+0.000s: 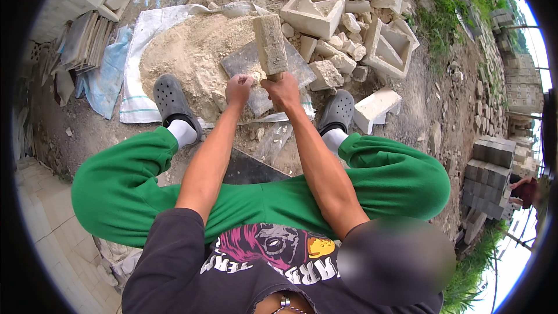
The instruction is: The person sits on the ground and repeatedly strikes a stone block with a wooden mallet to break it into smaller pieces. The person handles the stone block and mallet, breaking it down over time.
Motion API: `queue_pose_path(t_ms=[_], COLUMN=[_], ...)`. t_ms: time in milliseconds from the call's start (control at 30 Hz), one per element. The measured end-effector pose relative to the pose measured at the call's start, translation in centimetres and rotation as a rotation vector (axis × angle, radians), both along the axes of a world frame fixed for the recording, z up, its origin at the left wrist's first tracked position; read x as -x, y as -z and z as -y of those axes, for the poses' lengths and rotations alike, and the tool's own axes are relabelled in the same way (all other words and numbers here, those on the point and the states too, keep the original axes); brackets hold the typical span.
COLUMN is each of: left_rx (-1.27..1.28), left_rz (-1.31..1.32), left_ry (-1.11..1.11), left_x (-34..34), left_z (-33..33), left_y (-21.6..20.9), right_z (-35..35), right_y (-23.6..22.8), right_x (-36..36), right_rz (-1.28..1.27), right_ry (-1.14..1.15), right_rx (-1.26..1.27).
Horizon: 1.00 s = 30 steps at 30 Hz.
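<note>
My right hand [282, 92] is closed round the handle of a dusty mallet [270, 43] with a long, block-shaped wooden head. The head is raised over a dark flat slab [237, 61] on the ground between my feet. My left hand [238, 90] is closed at the slab's near left side, fingertips together beside pale crumbs [257, 76]; what they pinch, if anything, is too small to make out. Behind the slab, a heap of tan crushed rubble [186, 52] lies on a white woven sack [136, 90]. Part of the slab is hidden by the mallet and my hands.
Broken pale blocks [314, 14] and chunks pile up at the far right. A single pale block [376, 106] lies right of my right shoe. Stacked tiles [86, 40] and blue plastic sheeting [107, 75] are at left. Grey bricks [488, 174] and part of another person [524, 192] appear far right.
</note>
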<state>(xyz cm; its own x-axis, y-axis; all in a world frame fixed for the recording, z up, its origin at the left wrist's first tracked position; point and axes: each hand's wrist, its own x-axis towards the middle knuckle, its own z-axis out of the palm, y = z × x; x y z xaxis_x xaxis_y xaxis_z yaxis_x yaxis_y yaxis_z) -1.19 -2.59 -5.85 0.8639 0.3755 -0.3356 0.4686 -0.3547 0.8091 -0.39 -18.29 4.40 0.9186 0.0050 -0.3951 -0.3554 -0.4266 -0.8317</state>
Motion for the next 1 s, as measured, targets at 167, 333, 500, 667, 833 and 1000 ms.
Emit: queue_pose_path(t_ms=[167, 333, 500, 667, 833, 1000], left_rx=[-0.05, -0.323, -0.192, 0.636, 1.212, 1.551], left_rz=[0.006, -0.126, -0.212, -0.22, -0.046, 0.005], left_ry=[0.036, 0.31, 0.232, -0.203, -0.061, 0.089], left_x=[0.4, -1.0, -1.9, -2.8, -4.0, -5.3], left_z=[0.0, 0.6, -0.1, 0.3, -2.3, -2.8], left_y=[-0.8, -3.0, -2.3, -4.3, -8.1, -12.9], right_z=[0.0, 2.1, 2.0, 2.7, 2.4, 2.4], right_y=[3.8, 5.8, 8.7, 10.4, 7.7, 7.5], right_x=[2.5, 1.8, 2.1, 1.3, 1.3, 1.4], right_rz=[-0.166, -0.215, -0.231, -0.252, -0.356, -0.255], right_ry=[-0.02, 0.06, 0.101, 0.051, -0.002, 0.008], right_rx=[0.147, 0.082, -0.041, -0.049, -0.027, -0.005])
